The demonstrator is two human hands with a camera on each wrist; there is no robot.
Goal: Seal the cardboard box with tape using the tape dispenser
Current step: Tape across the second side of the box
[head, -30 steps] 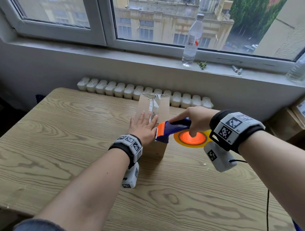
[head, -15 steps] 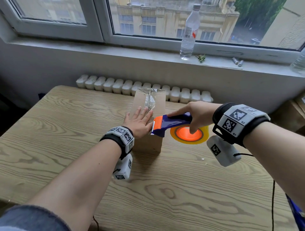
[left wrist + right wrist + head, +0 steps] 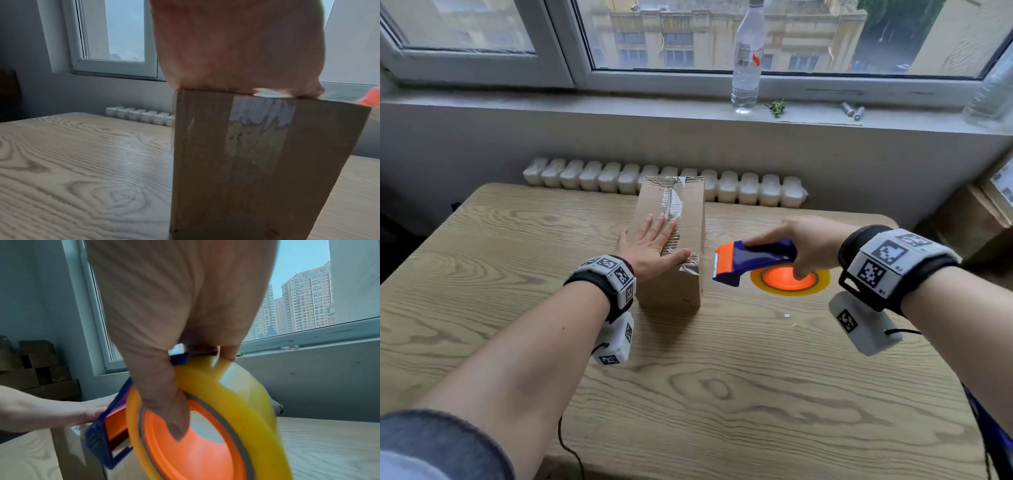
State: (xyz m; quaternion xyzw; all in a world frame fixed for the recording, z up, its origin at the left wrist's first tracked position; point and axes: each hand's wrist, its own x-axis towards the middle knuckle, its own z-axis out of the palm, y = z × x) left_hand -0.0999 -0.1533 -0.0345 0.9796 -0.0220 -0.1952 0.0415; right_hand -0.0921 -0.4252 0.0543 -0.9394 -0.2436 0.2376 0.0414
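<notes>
I take the cardboard box (image 3: 671, 240) as my landmark; it stands on the wooden table (image 3: 722, 394), toward the radiator side. My left hand (image 3: 650, 246) lies flat on the box top, fingers straight, thumb pressing the tape (image 3: 690, 265) down at the near edge. My right hand (image 3: 808, 250) is wrapped around the tape dispenser (image 3: 753, 262), which I hold just to the right of the box, its serrated edge apart from the cardboard.

The near tape end looks wrinkled where it folds over the edge; if I lift my thumb too soon, I think it may peel back. I cannot tell whether a strand still joins dispenser and box. If one does, pulling away to the right could drag the strip loose or tip the narrow box.
</notes>
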